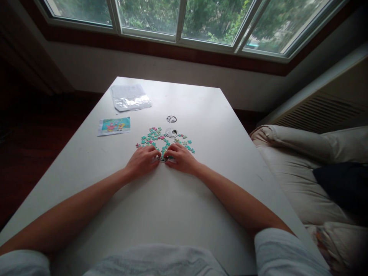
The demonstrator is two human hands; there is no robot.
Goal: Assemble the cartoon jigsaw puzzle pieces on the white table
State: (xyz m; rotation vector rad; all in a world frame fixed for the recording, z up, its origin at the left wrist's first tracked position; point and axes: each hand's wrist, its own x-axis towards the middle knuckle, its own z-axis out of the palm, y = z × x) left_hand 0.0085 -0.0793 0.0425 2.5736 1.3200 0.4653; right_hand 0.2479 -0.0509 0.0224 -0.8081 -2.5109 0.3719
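Observation:
My left hand [144,158] and my right hand [181,158] face each other near the middle of the white table [169,207]. Both are closed, fingers curled and tips pinched on either side of a small round thing [162,160] with a greyish rim. My fingers mostly cover it, so its kind is unclear. Just beyond my hands, small teal, green and pink jigsaw puzzle pieces [155,133] lie scattered in a loose arc. A round grey-white disc [172,133] with a dark spot sits among them. Farther back lies another dark-rimmed round disc [171,119].
A colourful cartoon picture sheet [116,125] lies left of the pieces. Behind it rests a clear plastic bag [130,97] with white paper. A beige sofa [296,176] with a dark cloth [345,184] stands along the right; windows [212,23] are ahead.

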